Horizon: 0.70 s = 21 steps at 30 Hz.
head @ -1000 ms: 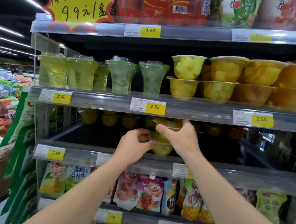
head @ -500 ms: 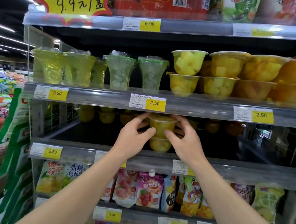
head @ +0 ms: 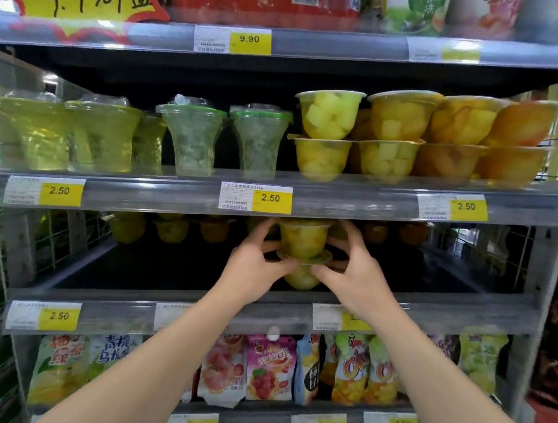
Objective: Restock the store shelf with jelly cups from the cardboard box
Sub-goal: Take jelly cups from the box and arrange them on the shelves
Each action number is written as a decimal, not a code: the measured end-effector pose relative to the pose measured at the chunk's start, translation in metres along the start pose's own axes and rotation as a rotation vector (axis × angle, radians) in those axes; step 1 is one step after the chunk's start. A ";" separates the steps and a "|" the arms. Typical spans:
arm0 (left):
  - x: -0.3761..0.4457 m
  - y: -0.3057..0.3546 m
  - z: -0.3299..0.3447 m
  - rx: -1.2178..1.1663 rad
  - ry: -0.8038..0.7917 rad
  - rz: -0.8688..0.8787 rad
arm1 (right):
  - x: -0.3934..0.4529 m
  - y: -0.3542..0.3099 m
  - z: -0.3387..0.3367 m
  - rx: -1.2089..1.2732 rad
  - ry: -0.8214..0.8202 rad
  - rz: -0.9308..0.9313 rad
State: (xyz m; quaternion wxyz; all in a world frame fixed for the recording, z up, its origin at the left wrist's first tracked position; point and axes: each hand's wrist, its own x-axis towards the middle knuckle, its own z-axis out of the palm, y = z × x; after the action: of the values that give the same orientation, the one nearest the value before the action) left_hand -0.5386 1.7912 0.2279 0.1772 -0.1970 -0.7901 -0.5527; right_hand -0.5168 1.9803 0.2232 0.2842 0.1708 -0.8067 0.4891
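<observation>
At nine o'clock of the view, tall green jelly cups are ranged along the upper shelf, with two paler green-lidded cups just beside them toward the centre. Yellow price tags reading 2.50 are fixed along the shelf edge.

Below, the middle shelf is seen, dark and deep, with a row of small yellow and orange cups at its back, toward ten o'clock from the hands.

At the centre, a stack of two yellow jelly cups is held between both hands above the middle shelf, just under the lip of the upper shelf. The top cup sits upright on the lid of the lower cup. The left hand is placed at the stack's nine o'clock side, its fingers curled round the cups, the thumb pressed near the rim of the lower one. The right hand is set at the three o'clock side, its fingers likewise curled round the stack, thumb meeting the lower cup. Whether the lower cup touches the shelf cannot be told.

Toward one and two o'clock, wide fruit cups are stacked two high on the upper shelf, yellow turning to orange at the far right. At six o'clock, coloured drink pouches are lined up on the lower shelf.
</observation>
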 end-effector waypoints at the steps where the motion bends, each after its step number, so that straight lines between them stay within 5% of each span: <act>1: 0.005 0.001 0.008 -0.016 -0.011 -0.002 | 0.001 0.004 -0.007 -0.011 0.007 -0.007; 21: 0.072 0.066 0.245 -0.157 -0.157 -0.094 | 0.015 0.117 -0.203 -0.246 0.150 0.058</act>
State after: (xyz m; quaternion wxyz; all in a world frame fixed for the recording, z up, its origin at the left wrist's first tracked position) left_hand -0.5820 2.0510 0.2370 0.0726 -0.2159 -0.7641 -0.6035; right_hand -0.5341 2.2139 0.2249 0.3485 0.0742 -0.8417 0.4058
